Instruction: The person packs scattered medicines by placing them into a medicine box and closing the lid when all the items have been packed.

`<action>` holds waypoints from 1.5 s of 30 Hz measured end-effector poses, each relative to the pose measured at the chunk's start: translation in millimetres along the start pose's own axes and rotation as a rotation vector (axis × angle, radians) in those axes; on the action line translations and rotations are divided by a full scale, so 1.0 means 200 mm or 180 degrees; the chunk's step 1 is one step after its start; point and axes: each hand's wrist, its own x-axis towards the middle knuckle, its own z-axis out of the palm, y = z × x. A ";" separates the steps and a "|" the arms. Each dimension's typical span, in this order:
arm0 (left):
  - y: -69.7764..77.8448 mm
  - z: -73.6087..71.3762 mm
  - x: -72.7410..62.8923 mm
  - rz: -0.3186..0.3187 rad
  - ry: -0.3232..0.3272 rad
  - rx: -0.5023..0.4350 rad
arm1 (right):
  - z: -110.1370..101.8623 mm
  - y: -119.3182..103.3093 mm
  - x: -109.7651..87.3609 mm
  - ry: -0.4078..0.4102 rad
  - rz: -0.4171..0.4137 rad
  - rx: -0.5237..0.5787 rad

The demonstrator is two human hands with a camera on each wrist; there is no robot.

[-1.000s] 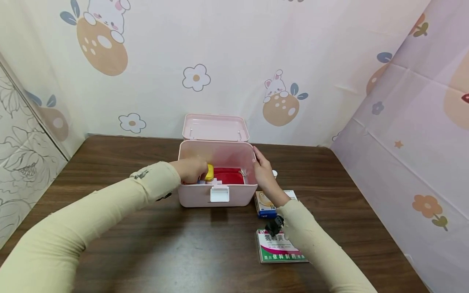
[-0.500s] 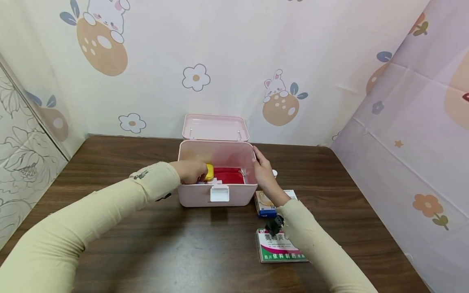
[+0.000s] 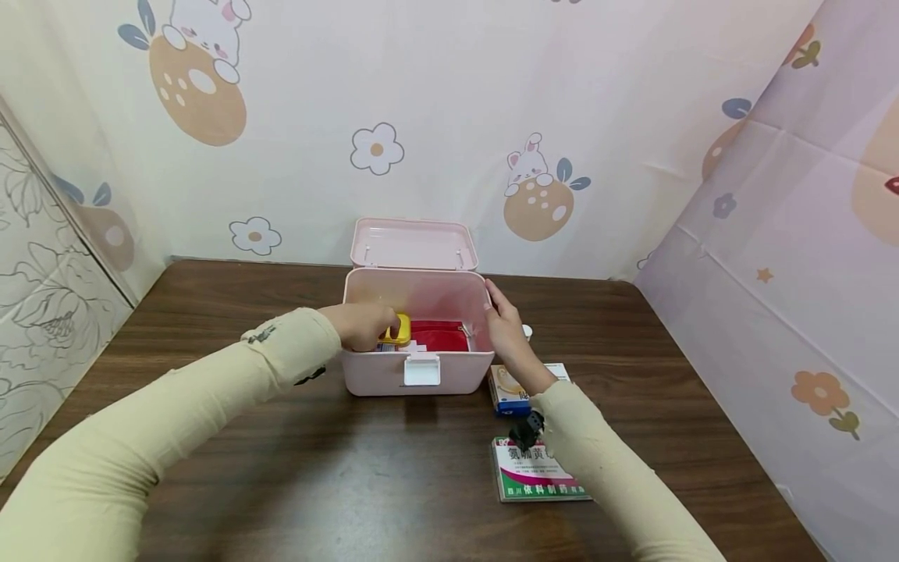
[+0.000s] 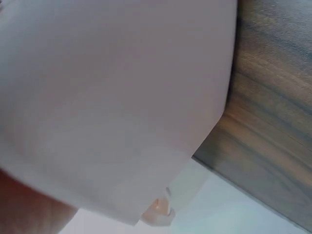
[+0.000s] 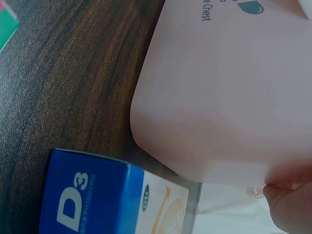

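A pink plastic medicine chest [image 3: 375,378] stands with its lid [image 3: 414,246] raised at the back. My left hand [image 3: 361,324] reaches over its left wall, fingers bent down at a small yellow case [image 3: 400,329] inside; the fingertips are partly hidden, and I cannot tell whether they grip the case. Right of the case lies a red zippered pouch [image 3: 441,337], with a white cross-shaped piece [image 3: 414,347] in front. My right hand [image 3: 506,332] holds the chest's right wall at the rim, its thumb at the rim and fingers along the outside.
Beside the chest's front right corner lies a blue and white D3 box [image 5: 80,204]. Nearer me, a green and white medicine box [image 3: 537,476] lies flat, partly under my right forearm. A white round cap [image 3: 527,332] peeks out behind my right hand. A patterned curtain [image 3: 449,101] borders the table's back.
My left hand has lifted and shifted slightly left, so more of the yellow case shows. My right hand stays on the chest's rim.
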 end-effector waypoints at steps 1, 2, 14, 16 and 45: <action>0.00 -0.01 -0.01 0.0000 0.0030 -0.0056 | 0.00 0.00 0.00 -0.0004 0.0009 -0.0002; 0.00 -0.02 -0.02 0.0053 0.0093 -0.0053 | 0.00 0.00 0.00 -0.0011 0.0014 -0.0007; -0.03 -0.15 -0.19 0.0210 0.1186 -0.0321 | -0.01 0.00 0.00 -0.0059 0.0030 -0.0070; -0.06 -0.15 -0.21 0.0190 0.1362 -0.0448 | -0.01 0.00 0.00 -0.0054 0.0017 -0.0088; -0.18 0.23 -0.11 -0.0560 0.2233 -0.2836 | -0.03 -0.03 0.01 -0.0146 0.0004 -0.0100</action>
